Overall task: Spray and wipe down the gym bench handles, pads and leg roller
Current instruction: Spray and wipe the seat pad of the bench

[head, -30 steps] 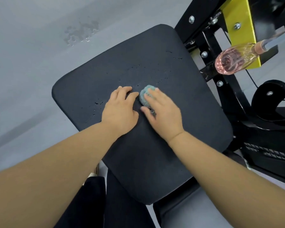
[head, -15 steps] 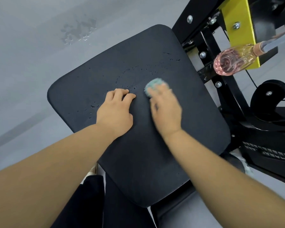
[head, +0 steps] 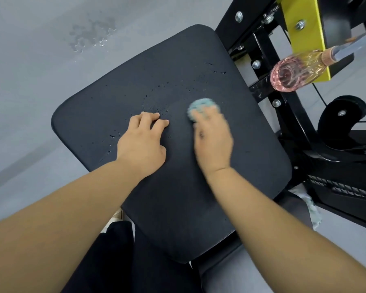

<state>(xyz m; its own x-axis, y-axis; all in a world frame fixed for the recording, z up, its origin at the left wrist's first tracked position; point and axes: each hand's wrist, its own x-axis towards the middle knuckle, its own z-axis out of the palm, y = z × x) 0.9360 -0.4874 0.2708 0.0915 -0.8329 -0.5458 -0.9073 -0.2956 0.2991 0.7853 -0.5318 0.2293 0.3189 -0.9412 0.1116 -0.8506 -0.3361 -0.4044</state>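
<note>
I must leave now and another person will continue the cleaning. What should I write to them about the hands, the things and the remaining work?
Left hand: rests on the pad, holds nothing.
Right hand: presses the teal cloth on the pad, blurred by motion.
Pink spray bottle: right of the pad, by the machine frame, in neither hand.
Done: pad sprayed; its near part looks dry.
Left: droplets beyond the left hand and near the far right corner; then handles and leg roller, not shown here.
</note>
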